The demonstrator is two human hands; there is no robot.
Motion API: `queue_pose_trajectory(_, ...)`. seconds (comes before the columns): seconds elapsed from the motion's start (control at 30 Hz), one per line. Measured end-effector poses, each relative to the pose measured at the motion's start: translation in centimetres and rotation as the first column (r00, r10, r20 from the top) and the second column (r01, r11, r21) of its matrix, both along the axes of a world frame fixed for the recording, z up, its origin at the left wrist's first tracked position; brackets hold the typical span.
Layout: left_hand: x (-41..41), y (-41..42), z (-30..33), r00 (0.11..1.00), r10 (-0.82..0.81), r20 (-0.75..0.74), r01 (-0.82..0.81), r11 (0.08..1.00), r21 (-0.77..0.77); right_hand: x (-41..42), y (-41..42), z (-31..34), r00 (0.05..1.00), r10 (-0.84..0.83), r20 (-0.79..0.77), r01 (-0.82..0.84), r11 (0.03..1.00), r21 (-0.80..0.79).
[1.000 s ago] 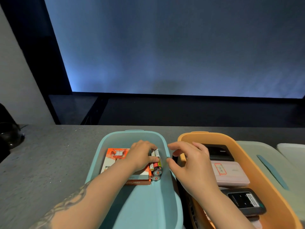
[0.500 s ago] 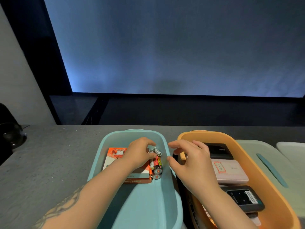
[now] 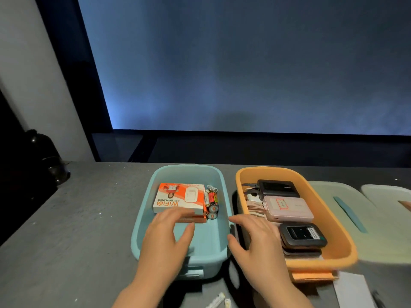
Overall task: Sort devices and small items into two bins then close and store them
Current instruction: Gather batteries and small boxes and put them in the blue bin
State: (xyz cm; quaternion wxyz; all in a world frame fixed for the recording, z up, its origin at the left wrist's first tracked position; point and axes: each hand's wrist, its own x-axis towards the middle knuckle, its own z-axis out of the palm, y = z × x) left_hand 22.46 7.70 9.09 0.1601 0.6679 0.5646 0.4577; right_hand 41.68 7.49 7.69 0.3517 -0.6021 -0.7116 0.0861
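2 bins [image 3: 142, 221] on grey countertop [image 3: 77, 218]

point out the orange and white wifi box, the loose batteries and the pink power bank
orange and white wifi box [image 3: 178, 197], head view, on its printed top face
loose batteries [image 3: 212, 202], head view, on the red and yellow one's side
pink power bank [image 3: 289, 207], head view, on its flat top

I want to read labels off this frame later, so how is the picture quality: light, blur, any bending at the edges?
Head view: dim room, a bluish glow from the big screen. The orange and white box in the blue bin is sharp enough to read its large print. Both hands, left hand and right hand, look slightly motion-blurred. The wide lens bows the table edges, and the lids look soft.
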Motion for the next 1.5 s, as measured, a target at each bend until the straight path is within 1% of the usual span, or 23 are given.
queue_pose_trajectory(0.1,0.1,-2.7,-0.9,1.000,-0.004,0.024,0.004,1.000,-0.010,0.1,-2.2,-0.7,0.999,0.012,0.034,-0.011,0.999,-0.043)
queue_pose_trajectory(0.17,0.3,-3.7,-1.2,0.999,-0.033,0.009,0.033,0.999,-0.010,0.2,-3.5,-0.8,0.999,-0.018,0.049,0.019,0.999,-0.031)
queue_pose_trajectory(0.27,0.9,-4.5,-1.2,0.988,-0.143,-0.057,0.143,0.990,0.001,0.2,-6.0,-0.8,0.991,-0.119,0.057,0.118,0.993,0.013)
queue_pose_trajectory(0.33,1.6,-4.8,-1.0,0.961,-0.252,-0.118,0.253,0.967,-0.004,0.3,-8.1,-1.1,0.973,-0.222,0.055,0.219,0.974,0.063)
queue_pose_trajectory(0.43,3.4,-5.5,-0.7,0.874,-0.435,-0.216,0.444,0.896,-0.007,1.0,-12.3,-1.4,0.914,-0.404,0.030,0.402,0.913,0.071)
queue_pose_trajectory(0.5,5.3,-6.6,-0.6,0.792,-0.548,-0.271,0.563,0.826,-0.025,1.7,-15.8,-1.6,0.850,-0.527,0.022,0.525,0.849,0.054)
queue_pose_trajectory(0.57,7.8,-8.5,-0.5,0.712,-0.640,-0.289,0.661,0.750,-0.033,2.5,-19.9,-1.5,0.776,-0.631,0.016,0.630,0.776,0.036)
queue_pose_trajectory(0.63,10.8,-11.5,-0.3,0.625,-0.733,-0.268,0.754,0.656,-0.037,3.4,-24.9,-1.1,0.685,-0.728,0.034,0.727,0.686,0.036)
queue_pose_trajectory(0.7,14.1,-15.9,-0.2,0.498,-0.824,-0.272,0.849,0.527,-0.042,4.2,-30.6,-0.7,0.564,-0.823,0.063,0.822,0.567,0.045)
queue_pose_trajectory(0.77,17.3,-21.3,-0.1,0.347,-0.895,-0.282,0.927,0.373,-0.042,4.9,-37.2,-0.3,0.412,-0.908,0.071,0.907,0.417,0.060)
queue_pose_trajectory(0.87,21.2,-30.7,0.2,0.127,-0.955,-0.266,0.990,0.137,-0.018,5.0,-48.0,0.2,0.166,-0.984,0.058,0.982,0.170,0.079)
queue_pose_trajectory(0.93,23.2,-37.7,0.5,-0.025,-0.964,-0.265,1.000,-0.027,0.005,4.2,-55.5,0.5,-0.002,-0.998,0.062,0.995,0.004,0.095)
queue_pose_trajectory(1.03,25.3,-49.4,0.5,-0.241,-0.937,-0.254,0.966,-0.257,0.031,2.1,-67.0,0.6,-0.236,-0.967,0.098,0.966,-0.222,0.136)
queue_pose_trajectory(1.13,26.0,-62.5,0.6,-0.422,-0.881,-0.212,0.896,-0.441,0.049,-1.0,-78.4,1.0,-0.430,-0.894,0.131,0.898,-0.407,0.167)
queue_pose_trajectory(1.23,25.1,-74.6,0.7,-0.581,-0.797,-0.166,0.799,-0.597,0.069,-4.7,-88.7,1.6,-0.588,-0.792,0.163,0.808,-0.563,0.174)
queue_pose_trajectory(1.33,23.9,-83.9,0.9,-0.706,-0.695,-0.136,0.696,-0.716,0.050,-8.1,-96.8,2.3,-0.716,-0.680,0.155,0.698,-0.698,0.159)
queue_pose_trajectory(1.4,23.5,-88.8,1.0,-0.760,-0.634,-0.141,0.635,-0.771,0.040,-9.7,-100.9,2.4,-0.766,-0.628,0.135,0.642,-0.754,0.140)
queue_pose_trajectory(1.5,23.8,-95.2,0.8,-0.807,-0.573,-0.144,0.575,-0.818,0.033,-10.7,-106.3,2.2,-0.811,-0.568,0.136,0.584,-0.798,0.148)
